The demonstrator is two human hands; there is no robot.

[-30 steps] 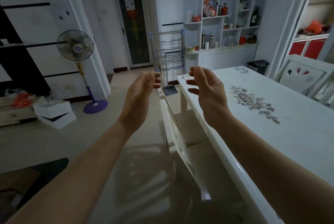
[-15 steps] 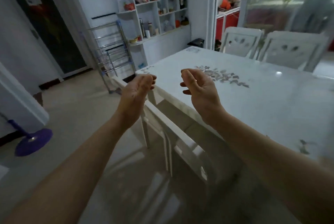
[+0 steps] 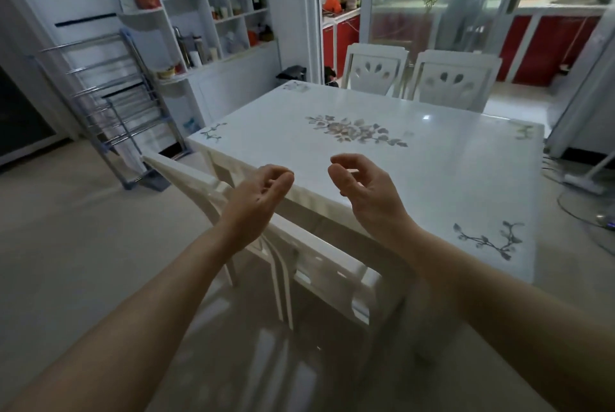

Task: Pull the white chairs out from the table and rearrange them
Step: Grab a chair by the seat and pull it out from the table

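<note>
My left hand (image 3: 256,205) and right hand (image 3: 369,195) hover loosely curled, empty, above the white slat-backed chair (image 3: 194,177) at the glossy flowered table (image 3: 439,178).

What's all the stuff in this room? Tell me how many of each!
table: one, white with flower patterns, middle of the room
far chairs: two, white, side by side at the table's far side
near chair: at least one, white, pushed in at the table's near side
drying rack: one, silver metal, left of the table
shelf unit: one, white, back left, holding bottles
bin: one, black, floor beyond the table's far left corner
cabinets: several, red, behind the glass at the back
left hand: one, empty, loosely curled, above the near chair
right hand: one, empty, loosely curled, over the table's near edge
</note>
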